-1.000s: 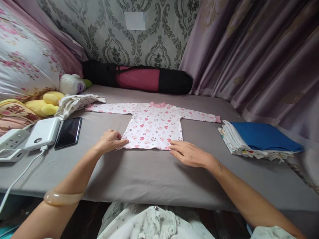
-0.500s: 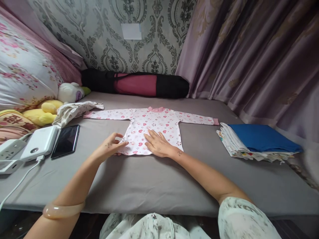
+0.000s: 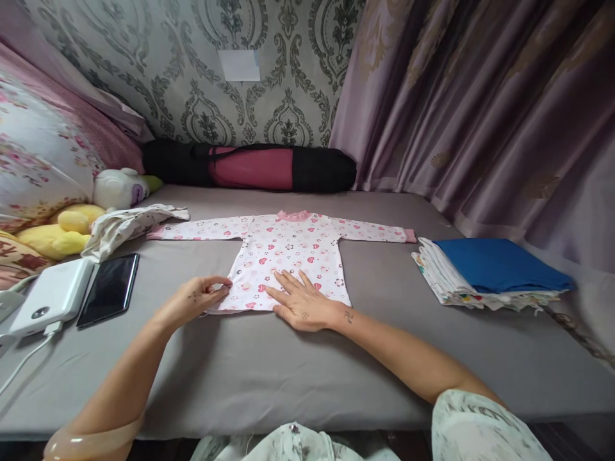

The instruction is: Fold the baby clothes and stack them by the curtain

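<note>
A small white long-sleeved shirt (image 3: 289, 256) with pink hearts, pink cuffs and a pink collar lies flat with both sleeves spread wide. At its lower left corner, my left hand (image 3: 195, 298) pinches the hem and side edge between thumb and fingers. My right hand (image 3: 305, 303) lies flat on the lower front of the shirt, palm down with its fingers spread. The part of the hem under my right hand is hidden.
A folded clothes stack (image 3: 500, 269) with blue on top sits right. To the left are a phone (image 3: 108, 289), a white power bank (image 3: 52, 298), a crumpled cloth (image 3: 127, 227) and plush toys (image 3: 120, 189). A black and red bag (image 3: 250, 168) lies along the wall.
My left hand has shifted a little left and down, drawing the shirt's lower left corner outward. My right hand stays flat on the shirt. The whole view has moved slightly.
</note>
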The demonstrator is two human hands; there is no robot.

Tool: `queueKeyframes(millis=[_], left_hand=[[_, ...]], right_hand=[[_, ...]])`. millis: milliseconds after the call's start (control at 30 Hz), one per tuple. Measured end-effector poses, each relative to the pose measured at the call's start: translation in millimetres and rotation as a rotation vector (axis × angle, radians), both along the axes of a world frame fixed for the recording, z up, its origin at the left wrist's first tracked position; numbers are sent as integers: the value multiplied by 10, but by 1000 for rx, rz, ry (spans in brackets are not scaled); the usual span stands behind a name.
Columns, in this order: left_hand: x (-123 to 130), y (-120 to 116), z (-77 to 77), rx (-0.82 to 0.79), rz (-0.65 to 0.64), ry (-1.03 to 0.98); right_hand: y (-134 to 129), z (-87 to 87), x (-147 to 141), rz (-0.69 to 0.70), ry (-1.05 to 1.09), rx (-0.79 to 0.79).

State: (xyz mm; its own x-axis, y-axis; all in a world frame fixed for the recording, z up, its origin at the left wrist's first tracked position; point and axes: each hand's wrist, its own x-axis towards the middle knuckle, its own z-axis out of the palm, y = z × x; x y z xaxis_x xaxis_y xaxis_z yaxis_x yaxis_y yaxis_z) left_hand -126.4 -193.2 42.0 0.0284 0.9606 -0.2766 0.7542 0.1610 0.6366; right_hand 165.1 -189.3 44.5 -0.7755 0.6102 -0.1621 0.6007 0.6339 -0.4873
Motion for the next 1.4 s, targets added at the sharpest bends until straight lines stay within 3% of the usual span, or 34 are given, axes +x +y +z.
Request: queueKeyframes(millis=[133, 233, 333, 433, 600, 767, 967, 1167, 1400], left_hand=[[64, 153, 113, 93, -104, 271], [262, 318, 127, 251, -164, 370], [579, 470, 52, 363, -351, 300], [896, 558, -40, 381, -546, 304], [1116, 598, -58, 204, -659, 425], [1077, 733, 59, 276, -716, 456], [1129, 1278, 24, 393, -631, 425], [1257, 1932, -208, 495, -511, 449], [1315, 2145, -409, 385, -354, 465]], right_hand=[[-129, 138, 148, 71, 58, -141], [-47, 233, 255, 114, 163, -255], [150, 215, 350, -108, 170, -82], [327, 74, 442, -336, 23, 161], [397, -153, 550, -389, -158, 189], [436, -76, 543, -382, -194, 201], [944, 81, 376, -480, -156, 335], [1649, -142, 108, -553, -127, 400], [1982, -280, 26, -601, -170, 280]])
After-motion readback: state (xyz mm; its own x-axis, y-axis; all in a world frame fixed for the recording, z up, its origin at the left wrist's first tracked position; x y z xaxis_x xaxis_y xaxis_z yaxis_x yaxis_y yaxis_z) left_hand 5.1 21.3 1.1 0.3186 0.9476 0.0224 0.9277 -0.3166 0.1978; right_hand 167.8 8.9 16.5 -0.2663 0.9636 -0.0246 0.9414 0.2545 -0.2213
